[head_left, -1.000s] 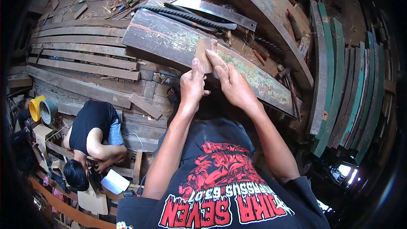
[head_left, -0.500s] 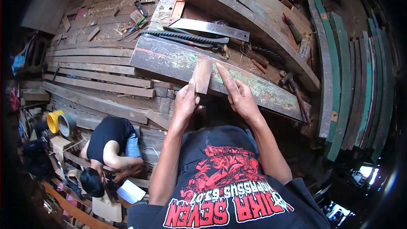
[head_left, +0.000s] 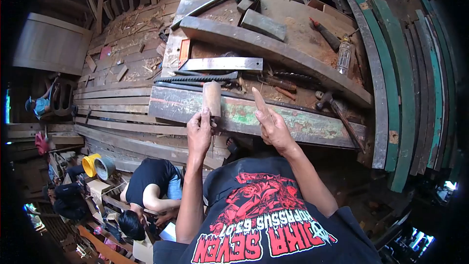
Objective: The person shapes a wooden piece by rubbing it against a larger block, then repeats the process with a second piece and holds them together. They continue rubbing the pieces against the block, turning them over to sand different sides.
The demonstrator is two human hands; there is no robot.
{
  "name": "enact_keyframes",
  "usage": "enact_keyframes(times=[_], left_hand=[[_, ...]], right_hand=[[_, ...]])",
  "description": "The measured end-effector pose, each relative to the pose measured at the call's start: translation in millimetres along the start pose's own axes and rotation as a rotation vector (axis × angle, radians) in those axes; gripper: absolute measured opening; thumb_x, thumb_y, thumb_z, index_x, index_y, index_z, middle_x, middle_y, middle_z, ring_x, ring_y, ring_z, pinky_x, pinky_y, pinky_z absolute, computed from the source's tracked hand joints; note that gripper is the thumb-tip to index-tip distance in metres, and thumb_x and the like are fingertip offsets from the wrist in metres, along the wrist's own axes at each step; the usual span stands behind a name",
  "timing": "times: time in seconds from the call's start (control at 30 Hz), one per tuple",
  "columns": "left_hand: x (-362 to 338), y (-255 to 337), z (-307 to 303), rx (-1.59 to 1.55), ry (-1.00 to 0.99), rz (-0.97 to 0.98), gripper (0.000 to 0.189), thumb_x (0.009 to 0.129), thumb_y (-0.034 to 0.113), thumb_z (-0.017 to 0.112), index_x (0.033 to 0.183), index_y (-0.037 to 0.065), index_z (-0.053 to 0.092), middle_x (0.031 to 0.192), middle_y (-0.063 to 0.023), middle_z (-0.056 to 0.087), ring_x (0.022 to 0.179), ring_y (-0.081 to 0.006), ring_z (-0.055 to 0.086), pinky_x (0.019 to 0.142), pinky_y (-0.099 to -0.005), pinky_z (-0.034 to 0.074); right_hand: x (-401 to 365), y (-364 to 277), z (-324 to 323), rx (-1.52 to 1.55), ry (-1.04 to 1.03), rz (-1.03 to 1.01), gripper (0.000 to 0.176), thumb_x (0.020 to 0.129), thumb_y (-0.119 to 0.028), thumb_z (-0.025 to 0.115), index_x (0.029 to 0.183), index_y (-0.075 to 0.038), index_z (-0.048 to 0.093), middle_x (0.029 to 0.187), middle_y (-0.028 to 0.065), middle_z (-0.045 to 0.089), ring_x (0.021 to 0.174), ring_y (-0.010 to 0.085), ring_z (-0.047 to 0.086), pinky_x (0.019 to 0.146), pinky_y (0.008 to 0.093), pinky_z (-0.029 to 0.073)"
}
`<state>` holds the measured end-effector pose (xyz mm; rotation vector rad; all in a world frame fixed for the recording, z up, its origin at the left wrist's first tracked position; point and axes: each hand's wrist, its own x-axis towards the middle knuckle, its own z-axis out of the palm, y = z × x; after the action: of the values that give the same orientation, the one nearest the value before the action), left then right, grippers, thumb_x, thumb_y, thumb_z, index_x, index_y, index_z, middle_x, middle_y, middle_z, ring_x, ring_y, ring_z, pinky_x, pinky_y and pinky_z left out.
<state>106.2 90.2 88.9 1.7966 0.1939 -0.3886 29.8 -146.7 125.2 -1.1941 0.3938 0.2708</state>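
My left hand [head_left: 199,132] grips the lower end of a small flat piece of wood [head_left: 212,97] and holds it upright in front of a long painted plank [head_left: 273,117] with worn green and red paint. My right hand [head_left: 271,124] is off the piece, a little to its right, with the index finger pointing up and nothing in it. Both hands hover at the near edge of the plank.
Beyond the plank lie a metal ruler [head_left: 222,63], a twisted steel bar [head_left: 195,79], a hammer [head_left: 334,105], a plastic bottle [head_left: 344,55] and a curved beam [head_left: 273,49]. Green curved planks [head_left: 391,83] stand at right. Another person [head_left: 146,190] crouches lower left near a yellow bucket [head_left: 90,165].
My right hand has let go of the wood piece and drawn away to the right; my left hand alone holds it now. The camera view has shifted, showing more of the bench.
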Motion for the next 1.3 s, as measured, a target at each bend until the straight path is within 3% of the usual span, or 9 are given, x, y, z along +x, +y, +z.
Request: enact_keyframes(times=[0.1,0.23,0.33,0.43,0.57,0.8,1.07,1.27,1.3], left_hand=[[6.6,11.6,9.0,0.001,0.01,-0.033,0.043,0.112,0.038,0.056,0.097,0.001,0.071,0.074,-0.0012,0.065,0.06,-0.0067,0.055,0.054,-0.0256,0.045],[9.6,13.6,18.7,0.082,0.043,-0.026,0.038,0.112,0.034,0.058,0.102,0.0,0.069,0.078,-0.0022,0.066,0.06,-0.0064,0.055,0.053,-0.0251,0.045],[9.0,10.6,17.5,0.099,0.071,-0.061,0.037,0.11,0.034,0.06,0.111,-0.002,0.069,0.081,-0.0028,0.067,0.062,-0.0063,0.055,0.053,-0.024,0.044],[2.8,9.3,17.2,0.169,0.152,-0.074,0.041,0.108,0.034,0.064,0.125,-0.003,0.069,0.086,-0.0053,0.068,0.069,-0.0098,0.059,0.06,-0.0268,0.05],[9.6,-24.1,7.6,0.411,0.314,0.045,0.045,0.104,0.029,0.069,0.135,-0.004,0.066,0.107,-0.018,0.067,0.093,-0.0236,0.066,0.091,-0.0386,0.054],[-3.2,1.6,32.1,1.049,0.573,0.337,0.056,0.099,0.03,0.074,0.143,-0.001,0.059,0.129,-0.0233,0.057,0.105,-0.0306,0.065,0.098,-0.0419,0.052],[-21.6,116.9,131.3,-0.372,-0.19,-0.051,0.042,0.111,0.017,0.059,0.149,0.002,0.052,0.131,-0.0165,0.066,0.118,-0.0198,0.067,0.1,-0.035,0.058],[-25.1,110.3,121.2,-0.064,-0.291,0.046,0.021,0.102,0.006,0.073,0.12,-0.003,0.074,0.105,-0.0089,0.076,0.095,-0.0137,0.072,0.088,-0.0287,0.059],[-29.5,112.5,120.4,-0.081,-0.307,0.042,0.02,0.1,0.004,0.074,0.119,-0.004,0.075,0.106,-0.0101,0.077,0.095,-0.0138,0.072,0.087,-0.0286,0.059]], right_hand=[[-3.7,-7.9,-11.5,0.086,-0.015,0.012,0.061,0.111,-0.032,0.055,0.167,-0.017,0.037,0.121,-0.0072,0.069,0.053,-0.001,0.032,0.045,0.0207,0.025],[28.2,26.9,-43.9,-0.291,0.013,-0.523,0.063,0.112,-0.033,0.057,0.167,-0.012,0.035,0.093,-0.0058,0.065,0.063,0.0129,0.054,0.06,0.0332,0.049],[9.3,30.2,-60.6,-0.418,0.14,-0.263,0.045,0.105,-0.033,0.068,0.133,0.002,0.057,0.09,0.0092,0.07,0.083,0.0254,0.064,0.082,0.0444,0.054],[-1.0,-2.5,-71.6,-0.506,0.209,-0.256,0.047,0.097,-0.043,0.076,0.101,0.001,0.06,0.086,0.0239,0.067,0.081,0.0318,0.068,0.077,0.0454,0.053],[4.5,-14.8,-90.4,-0.491,0.211,-0.297,0.044,0.096,-0.039,0.078,0.099,0.0,0.058,0.085,0.0253,0.065,0.081,0.0376,0.068,0.074,0.0471,0.052],[-5.4,-53.1,-100.4,-0.519,0.211,-0.356,0.041,0.095,-0.034,0.079,0.11,0.001,0.064,0.093,0.0233,0.07,0.088,0.0376,0.072,0.078,0.0453,0.054],[-12.4,-65.0,-99.0,-0.457,0.09,-0.428,0.05,0.091,-0.028,0.085,0.127,0.004,0.069,0.116,0.0229,0.076,0.11,0.0301,0.075,0.093,0.0377,0.057],[-15.8,-82.6,-128.3,-0.374,-0.005,-0.353,0.038,0.089,-0.023,0.087,0.115,0.002,0.074,0.108,0.0108,0.077,0.097,0.0188,0.073,0.09,0.036,0.058],[-13.5,-80.7,-133.7,-0.3,-0.01,-0.317,0.035,0.093,-0.023,0.084,0.117,0.0,0.073,0.099,0.0058,0.075,0.084,0.0118,0.069,0.073,0.0304,0.059]])
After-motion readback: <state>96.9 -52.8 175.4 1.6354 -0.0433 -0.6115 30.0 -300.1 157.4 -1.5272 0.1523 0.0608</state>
